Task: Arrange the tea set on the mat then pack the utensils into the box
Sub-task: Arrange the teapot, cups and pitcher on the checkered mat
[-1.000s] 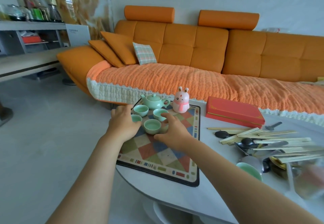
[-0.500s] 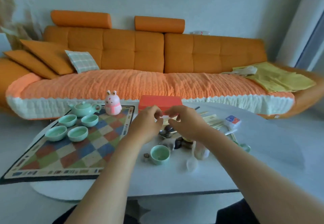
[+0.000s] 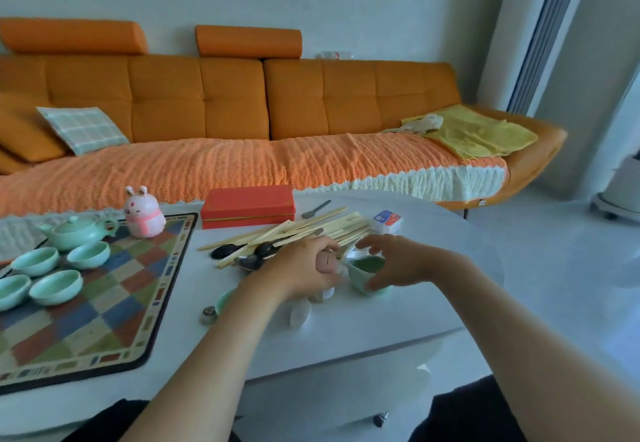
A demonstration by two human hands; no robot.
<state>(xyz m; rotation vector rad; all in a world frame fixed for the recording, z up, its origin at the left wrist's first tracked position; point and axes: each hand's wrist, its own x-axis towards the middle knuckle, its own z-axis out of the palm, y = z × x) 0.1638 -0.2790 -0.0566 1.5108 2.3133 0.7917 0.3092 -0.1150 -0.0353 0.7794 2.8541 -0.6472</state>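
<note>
Our right hand (image 3: pixel 398 263) had its fingers wrapped round the green cup (image 3: pixel 362 277), on the near side of the red box (image 3: pixel 247 206). Our left hand (image 3: pixel 301 270) was curled round some small pinkish thing (image 3: pixel 325 263) there too, and the mat (image 3: pixel 104 303) with the teapot (image 3: pixel 74 232) sat left of the box.

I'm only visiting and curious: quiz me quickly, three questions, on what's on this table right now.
1. True or false: the red box stands open.
2. How many teacups sit on the checked mat?
3. Which hand grips the green spouted cup off the mat? A) left hand B) right hand C) neither

Key: 1 false, its lid is on. 2 four. 3 B.
</note>
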